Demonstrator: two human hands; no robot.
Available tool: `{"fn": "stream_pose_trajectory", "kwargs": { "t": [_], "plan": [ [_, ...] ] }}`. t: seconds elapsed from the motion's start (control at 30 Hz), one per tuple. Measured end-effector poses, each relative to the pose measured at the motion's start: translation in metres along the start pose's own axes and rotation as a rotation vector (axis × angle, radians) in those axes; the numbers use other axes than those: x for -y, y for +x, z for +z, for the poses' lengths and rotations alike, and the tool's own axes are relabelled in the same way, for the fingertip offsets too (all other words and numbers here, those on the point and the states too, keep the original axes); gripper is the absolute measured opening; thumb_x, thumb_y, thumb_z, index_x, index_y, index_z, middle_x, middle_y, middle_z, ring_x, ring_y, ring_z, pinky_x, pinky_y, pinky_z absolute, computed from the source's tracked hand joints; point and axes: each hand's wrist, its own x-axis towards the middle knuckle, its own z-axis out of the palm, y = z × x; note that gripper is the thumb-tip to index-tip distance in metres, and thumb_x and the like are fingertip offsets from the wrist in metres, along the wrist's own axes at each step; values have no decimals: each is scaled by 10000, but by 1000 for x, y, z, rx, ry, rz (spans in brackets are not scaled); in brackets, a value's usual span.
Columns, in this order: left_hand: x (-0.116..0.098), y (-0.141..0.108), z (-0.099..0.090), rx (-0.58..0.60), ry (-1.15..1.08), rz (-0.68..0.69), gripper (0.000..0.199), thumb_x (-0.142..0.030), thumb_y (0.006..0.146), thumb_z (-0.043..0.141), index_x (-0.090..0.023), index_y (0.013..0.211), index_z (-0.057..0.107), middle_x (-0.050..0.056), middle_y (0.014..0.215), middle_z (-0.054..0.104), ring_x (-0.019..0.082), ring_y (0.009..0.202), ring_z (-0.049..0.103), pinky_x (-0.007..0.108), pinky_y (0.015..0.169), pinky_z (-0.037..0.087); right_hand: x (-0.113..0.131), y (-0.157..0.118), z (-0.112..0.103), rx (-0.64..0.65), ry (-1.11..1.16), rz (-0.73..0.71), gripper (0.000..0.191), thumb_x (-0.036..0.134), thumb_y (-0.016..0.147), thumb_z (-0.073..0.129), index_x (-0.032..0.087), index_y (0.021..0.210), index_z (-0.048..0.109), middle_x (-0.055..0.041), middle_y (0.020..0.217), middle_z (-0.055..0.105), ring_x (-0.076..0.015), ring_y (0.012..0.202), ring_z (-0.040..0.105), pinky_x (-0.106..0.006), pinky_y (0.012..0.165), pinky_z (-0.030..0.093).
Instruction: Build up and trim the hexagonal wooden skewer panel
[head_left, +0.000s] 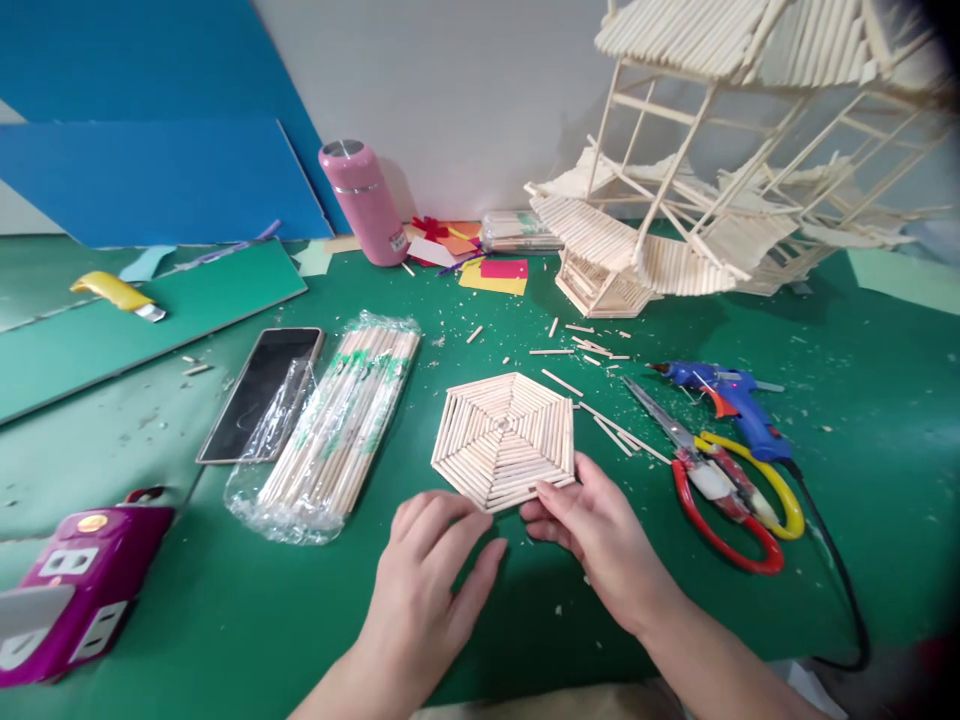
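A hexagonal panel of thin wooden sticks (504,440), laid in nested rings, is at the middle of the green table. My right hand (592,530) pinches its lower right edge between thumb and fingers. Close to the panel's lower left edge is my left hand (435,580), its thumb apart from the bent fingers and nothing held between them. Short cut sticks (615,425) lie to the right of the panel. Beyond them are large scissors (720,475) with red and yellow handles and a blue glue gun (727,390).
Left of the panel, a plastic-wrapped stick bundle (341,420) partly overlaps a phone (262,395). A purple power socket (97,590) sits lower left, a yellow cutter (116,292) farther back. A pink bottle (366,205) and a stick-built pavilion model (645,240) stand behind.
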Motion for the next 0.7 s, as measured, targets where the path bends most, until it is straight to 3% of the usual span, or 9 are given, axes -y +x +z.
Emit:
{"fn": "stream_pose_trajectory", "kwargs": {
  "t": [0.13,0.27,0.4,0.47,0.53,0.7],
  "plan": [
    [11,9,11,-24,348,235,171,-173,848,496,-168,953,631,103,981,653,270,956,544,420,846,333,3,-6,-1,58,14,61,369,324,791,621,191,1112,496,-38,889,658,-135,792,610,-264,703,493],
    [18,13,16,4,446,406,258,-128,891,379,-117,966,626,107,964,665,264,940,552,425,867,322,7,-9,-6,108,-53,52,389,320,818,579,190,1168,469,-55,959,650,-155,856,607,-285,754,482],
    [21,13,15,-28,491,464,304,-96,894,329,-101,950,627,108,932,673,259,916,562,407,845,340,8,-12,-22,78,-349,14,528,371,838,530,190,1291,328,-40,871,644,-150,710,599,-278,626,493],
    [22,13,15,-9,481,467,297,-92,891,331,-102,966,618,116,954,665,264,929,558,410,841,346,6,-13,-29,-8,-585,-105,507,378,848,510,190,1281,327,-4,743,603,-142,608,554,-271,549,469],
    [24,13,15,10,426,408,236,-112,883,387,-119,969,606,114,970,653,259,939,551,407,840,356,4,-12,-32,-51,-778,-288,369,340,858,495,197,1189,418,14,694,551,-136,588,522,-271,552,455],
    [29,7,8,33,283,167,145,-187,821,564,-152,962,574,102,970,605,247,957,526,389,815,394,1,-1,-23,38,-1015,-697,184,187,852,486,184,1033,524,-38,854,562,-154,776,545,-285,708,464]
  ]
}}
